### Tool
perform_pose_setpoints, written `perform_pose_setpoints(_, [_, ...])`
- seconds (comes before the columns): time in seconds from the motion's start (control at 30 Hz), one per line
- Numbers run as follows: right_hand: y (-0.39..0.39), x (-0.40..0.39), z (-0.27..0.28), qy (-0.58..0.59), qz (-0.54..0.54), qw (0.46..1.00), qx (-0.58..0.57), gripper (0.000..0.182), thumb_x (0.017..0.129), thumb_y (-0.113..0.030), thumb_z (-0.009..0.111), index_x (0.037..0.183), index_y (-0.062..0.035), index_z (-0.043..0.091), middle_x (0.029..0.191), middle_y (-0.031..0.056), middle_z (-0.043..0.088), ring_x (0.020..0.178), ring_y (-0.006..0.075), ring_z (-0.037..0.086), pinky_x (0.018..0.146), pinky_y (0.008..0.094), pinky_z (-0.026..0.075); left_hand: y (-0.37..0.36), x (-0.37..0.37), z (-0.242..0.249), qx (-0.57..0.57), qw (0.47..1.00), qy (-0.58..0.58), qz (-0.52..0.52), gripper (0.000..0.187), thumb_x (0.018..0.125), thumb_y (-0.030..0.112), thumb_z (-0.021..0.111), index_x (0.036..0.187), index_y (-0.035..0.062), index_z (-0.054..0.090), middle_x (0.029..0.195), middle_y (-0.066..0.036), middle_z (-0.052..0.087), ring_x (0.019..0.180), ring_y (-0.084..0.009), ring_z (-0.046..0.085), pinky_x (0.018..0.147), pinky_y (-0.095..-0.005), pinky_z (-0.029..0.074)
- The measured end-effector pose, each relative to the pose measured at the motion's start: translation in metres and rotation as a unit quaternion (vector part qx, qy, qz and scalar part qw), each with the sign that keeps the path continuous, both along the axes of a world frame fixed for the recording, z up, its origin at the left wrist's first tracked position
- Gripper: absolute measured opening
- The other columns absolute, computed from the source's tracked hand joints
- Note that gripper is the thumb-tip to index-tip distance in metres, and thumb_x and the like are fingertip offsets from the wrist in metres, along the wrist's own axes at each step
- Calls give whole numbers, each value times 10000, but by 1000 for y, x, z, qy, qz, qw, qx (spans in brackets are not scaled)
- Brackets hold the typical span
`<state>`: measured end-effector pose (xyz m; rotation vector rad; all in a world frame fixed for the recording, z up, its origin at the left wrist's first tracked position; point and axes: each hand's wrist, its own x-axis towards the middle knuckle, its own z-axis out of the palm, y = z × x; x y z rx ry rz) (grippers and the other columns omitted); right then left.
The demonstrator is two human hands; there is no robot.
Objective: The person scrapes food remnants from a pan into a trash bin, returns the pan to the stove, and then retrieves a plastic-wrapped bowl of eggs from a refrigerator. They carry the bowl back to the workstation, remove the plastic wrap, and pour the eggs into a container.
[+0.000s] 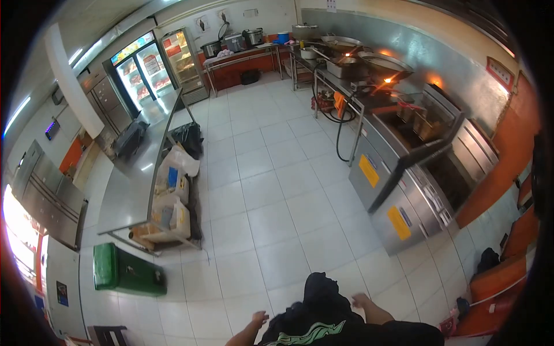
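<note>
My left hand hangs low at the bottom of the view, left of my black clothing with its green pattern. Its fingers are loosely bent, and nothing shows in them. On the other side, my right hand is held out from my body over the tiled floor, its fingers also loosely bent with no object visible. Neither hand touches any equipment. The closest large items are a green bin to the left and a steel deep fryer to the right.
A long steel table runs along the left, with tubs beneath it. Ahead right, woks sit over lit burners, and a black hose loops to the floor. Glass-door fridges and cookers stand at the back.
</note>
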<state>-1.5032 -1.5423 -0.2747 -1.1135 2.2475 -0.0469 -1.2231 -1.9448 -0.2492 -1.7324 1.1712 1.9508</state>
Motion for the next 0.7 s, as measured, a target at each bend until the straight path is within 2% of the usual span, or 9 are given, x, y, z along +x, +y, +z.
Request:
perform_pose_setpoints(0.2, [-4,-88,-27,-279,-127,922,236,388,665,-255,585,984,-40,531,1049,171,526,980,292,512,757,395,439,-173,-251,28,-104,993,43,-38,305,813,197,461,1092,75,458,933,-96,579,888,-205,555,715,-329,427])
perform_pose_setpoints(0.33, [-113,-276,-86,-104,17,994,0,218,758,-218,469,809,-48,594,883,160,579,879,277,557,641,381,444,-251,-359,40,-80,995,35,42,298,801,200,483,1063,59,470,870,-95,580,781,-194,557,635,-307,425])
perform_pose_setpoints(0.4, [-216,-371,-108,-68,-41,978,192,215,697,-197,526,823,-44,610,867,155,599,863,277,565,752,383,441,-287,-413,35,-43,996,56,55,270,788,208,507,1003,44,502,759,-72,590,599,-177,562,490,-273,419])
perform_pose_setpoints(0.43, [-277,-440,-148,112,12,992,48,168,687,-199,520,712,-57,606,673,131,600,595,252,587,515,342,453,-318,-417,-14,-98,991,66,-66,265,777,193,523,993,41,510,729,-67,577,519,-175,533,432,-253,401])
perform_pose_setpoints(0.47, [-344,-491,-95,110,16,992,55,168,687,-199,520,712,-57,606,673,131,600,595,252,587,515,342,453,-331,-437,-8,-91,992,64,-63,265,777,193,523,993,41,510,729,-67,577,519,-175,533,432,-253,401])
perform_pose_setpoints(0.53, [-499,-584,0,-259,-444,835,-193,242,751,-255,468,842,-57,572,714,114,591,639,244,566,580,339,453,-366,-485,4,-66,984,64,152,214,784,193,512,928,45,564,719,-75,572,609,-163,537,506,-297,428])
perform_pose_setpoints(0.57, [-557,-634,-15,-236,-465,811,-264,171,775,-204,501,832,-51,549,595,33,519,522,123,505,431,262,400,-386,-508,4,-65,984,66,151,214,784,193,512,928,45,564,719,-75,572,609,-163,537,506,-297,428])
perform_pose_setpoints(0.67, [-689,-726,105,-238,-366,854,-283,238,826,-237,455,961,-49,513,668,27,541,571,107,512,461,261,409,-459,-565,-14,25,976,-61,209,227,776,204,515,938,56,574,764,-88,585,677,-183,551,583,-333,446])
perform_pose_setpoints(0.7, [-716,-748,115,-246,-359,831,-345,226,834,-227,446,961,-53,515,660,21,536,577,100,510,478,253,413,-486,-578,-22,-133,969,-68,-195,251,799,244,484,936,59,583,797,-97,598,701,-215,568,607,-344,454])
